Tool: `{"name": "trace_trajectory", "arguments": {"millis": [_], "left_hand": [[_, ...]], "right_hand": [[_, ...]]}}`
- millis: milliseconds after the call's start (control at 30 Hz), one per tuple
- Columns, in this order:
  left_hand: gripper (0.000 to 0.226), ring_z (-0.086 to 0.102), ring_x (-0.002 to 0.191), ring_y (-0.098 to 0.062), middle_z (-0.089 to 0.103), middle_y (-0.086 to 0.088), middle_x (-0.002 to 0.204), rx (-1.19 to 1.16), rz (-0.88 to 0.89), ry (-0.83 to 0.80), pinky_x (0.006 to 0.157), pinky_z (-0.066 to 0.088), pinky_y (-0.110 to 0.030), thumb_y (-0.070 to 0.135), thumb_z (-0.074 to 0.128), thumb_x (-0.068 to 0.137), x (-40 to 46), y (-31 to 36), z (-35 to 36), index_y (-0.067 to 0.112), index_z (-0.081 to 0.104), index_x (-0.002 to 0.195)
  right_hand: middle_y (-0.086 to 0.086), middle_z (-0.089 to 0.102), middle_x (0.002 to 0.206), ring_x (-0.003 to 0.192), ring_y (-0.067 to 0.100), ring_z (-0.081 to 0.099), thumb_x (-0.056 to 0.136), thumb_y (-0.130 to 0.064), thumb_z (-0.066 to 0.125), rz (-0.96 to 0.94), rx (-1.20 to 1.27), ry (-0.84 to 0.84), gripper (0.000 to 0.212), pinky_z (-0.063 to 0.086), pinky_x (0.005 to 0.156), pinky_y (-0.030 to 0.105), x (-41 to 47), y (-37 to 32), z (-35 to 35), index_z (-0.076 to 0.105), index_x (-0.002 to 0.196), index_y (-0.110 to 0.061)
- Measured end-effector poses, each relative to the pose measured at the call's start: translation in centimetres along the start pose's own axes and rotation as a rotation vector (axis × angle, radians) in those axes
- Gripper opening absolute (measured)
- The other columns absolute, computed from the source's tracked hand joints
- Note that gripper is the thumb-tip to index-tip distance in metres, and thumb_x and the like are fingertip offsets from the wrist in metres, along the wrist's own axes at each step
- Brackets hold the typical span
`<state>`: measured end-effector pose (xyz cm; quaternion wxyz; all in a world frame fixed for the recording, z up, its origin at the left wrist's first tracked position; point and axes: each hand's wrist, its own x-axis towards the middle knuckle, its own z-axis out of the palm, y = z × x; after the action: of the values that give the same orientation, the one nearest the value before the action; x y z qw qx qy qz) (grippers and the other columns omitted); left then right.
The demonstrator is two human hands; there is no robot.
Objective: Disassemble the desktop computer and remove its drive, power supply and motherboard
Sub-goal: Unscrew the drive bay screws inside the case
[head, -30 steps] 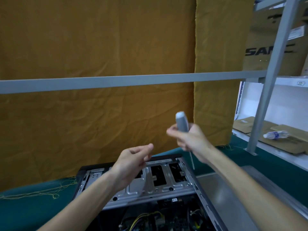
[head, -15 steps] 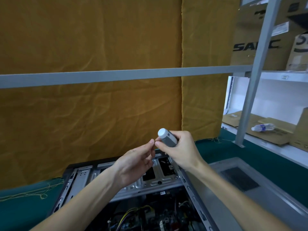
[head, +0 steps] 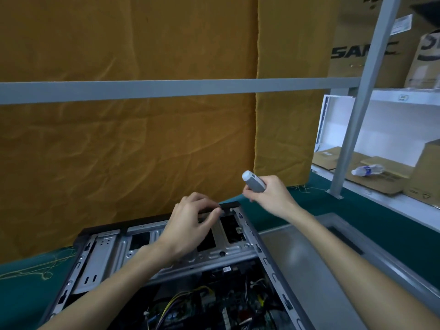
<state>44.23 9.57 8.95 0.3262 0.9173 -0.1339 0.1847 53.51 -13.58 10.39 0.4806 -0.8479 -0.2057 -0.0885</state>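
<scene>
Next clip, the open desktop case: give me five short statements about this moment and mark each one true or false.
1. The right hand grips a grey screwdriver. True.
2. The left hand holds the screwdriver. False: it reaches over the drive cage with fingers bent, and whether it pinches anything cannot be told.
3. The computer case lies open, its cables showing. True.
4. A plastic bottle stands upright on the table. False: it lies on cardboard on the shelf at right.
5. The removed side panel lies right of the case. True.
</scene>
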Motion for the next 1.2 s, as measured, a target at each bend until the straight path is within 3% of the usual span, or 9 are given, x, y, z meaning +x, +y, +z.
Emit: {"name": "trace_trajectory", "arguments": {"millis": [133, 200, 300, 400, 667, 867, 933, 1067, 1200], "left_hand": [[0.032, 0.039, 0.125, -0.005, 0.047, 0.021, 0.131, 0.224, 0.047, -0.112, 0.100, 0.026, -0.024, 0.048, 0.046, 0.104, -0.7, -2.5, 0.9, 0.039, 0.060, 0.131], [0.033, 0.039, 0.126, -0.005, 0.046, 0.021, 0.133, 0.238, 0.067, -0.093, 0.100, 0.025, -0.024, 0.047, 0.044, 0.104, -0.8, -2.7, 1.0, 0.040, 0.058, 0.132], [0.034, 0.039, 0.127, -0.005, 0.047, 0.021, 0.134, 0.248, 0.075, -0.074, 0.101, 0.026, -0.024, 0.046, 0.044, 0.104, -0.9, -2.8, 1.2, 0.039, 0.058, 0.134], [0.033, 0.040, 0.126, -0.005, 0.047, 0.022, 0.133, 0.247, 0.084, -0.068, 0.103, 0.028, -0.025, 0.043, 0.045, 0.105, -1.0, -3.0, 1.3, 0.038, 0.058, 0.134], [0.033, 0.041, 0.126, -0.006, 0.046, 0.021, 0.134, 0.263, 0.082, -0.081, 0.105, 0.031, -0.029, 0.041, 0.044, 0.105, -1.0, -3.1, 1.3, 0.039, 0.057, 0.135], [0.034, 0.042, 0.127, -0.006, 0.047, 0.020, 0.136, 0.280, 0.086, -0.080, 0.105, 0.031, -0.028, 0.040, 0.044, 0.105, -1.0, -3.1, 1.3, 0.038, 0.057, 0.136], [0.034, 0.042, 0.126, -0.007, 0.047, 0.020, 0.136, 0.280, 0.090, -0.079, 0.104, 0.030, -0.027, 0.040, 0.044, 0.105, -1.0, -3.1, 1.4, 0.038, 0.057, 0.136], [0.033, 0.042, 0.127, -0.009, 0.047, 0.018, 0.136, 0.284, 0.088, -0.081, 0.104, 0.029, -0.027, 0.039, 0.046, 0.105, -0.9, -3.0, 1.3, 0.036, 0.057, 0.136], [0.029, 0.044, 0.125, -0.008, 0.052, 0.019, 0.130, 0.209, 0.071, -0.084, 0.102, 0.030, -0.028, 0.033, 0.051, 0.104, -0.7, -2.1, 1.0, 0.036, 0.061, 0.131]], "right_hand": [[0.001, 0.065, 0.077, 0.067, 0.017, 0.061, 0.090, -0.021, 0.074, 0.329, -0.310, -0.026, 0.013, 0.048, 0.063, 0.030, 1.5, 6.8, 0.6, 0.065, 0.082, -0.015], [0.001, 0.067, 0.084, 0.076, 0.021, 0.066, 0.091, -0.022, 0.072, 0.401, -0.475, -0.089, 0.010, 0.052, 0.067, 0.032, 1.5, 9.4, 1.7, 0.064, 0.085, -0.023], [0.001, 0.066, 0.086, 0.078, 0.023, 0.064, 0.090, -0.020, 0.068, 0.427, -0.635, -0.141, 0.006, 0.045, 0.067, 0.031, 1.5, 11.6, 2.7, 0.063, 0.087, -0.023], [0.003, 0.064, 0.089, 0.082, 0.027, 0.063, 0.089, -0.015, 0.062, 0.464, -0.669, -0.146, 0.004, 0.046, 0.072, 0.034, 1.5, 13.1, 2.8, 0.061, 0.089, -0.019], [0.003, 0.067, 0.088, 0.081, 0.025, 0.065, 0.086, -0.021, 0.071, 0.502, -0.591, -0.127, 0.007, 0.046, 0.070, 0.031, 1.3, 13.9, 2.5, 0.066, 0.090, -0.019], [0.005, 0.069, 0.092, 0.084, 0.023, 0.067, 0.089, -0.024, 0.075, 0.559, -0.439, -0.083, 0.012, 0.046, 0.068, 0.029, 0.8, 13.8, 1.7, 0.066, 0.093, -0.017], [0.002, 0.068, 0.083, 0.073, 0.019, 0.065, 0.086, -0.035, 0.078, 0.538, -0.263, -0.008, 0.023, 0.046, 0.066, 0.028, 0.8, 12.1, 1.3, 0.067, 0.089, -0.015], [-0.009, 0.051, 0.056, 0.048, 0.009, 0.047, 0.085, -0.065, 0.065, 0.414, 0.157, 0.091, 0.050, 0.036, 0.049, 0.024, 0.9, 4.5, 0.3, 0.068, 0.081, -0.015], [-0.004, 0.054, 0.061, 0.046, 0.009, 0.045, 0.089, -0.071, 0.057, 0.211, 0.453, 0.044, 0.058, 0.033, 0.039, 0.020, 0.6, -3.7, 0.3, 0.068, 0.091, -0.014]]}}
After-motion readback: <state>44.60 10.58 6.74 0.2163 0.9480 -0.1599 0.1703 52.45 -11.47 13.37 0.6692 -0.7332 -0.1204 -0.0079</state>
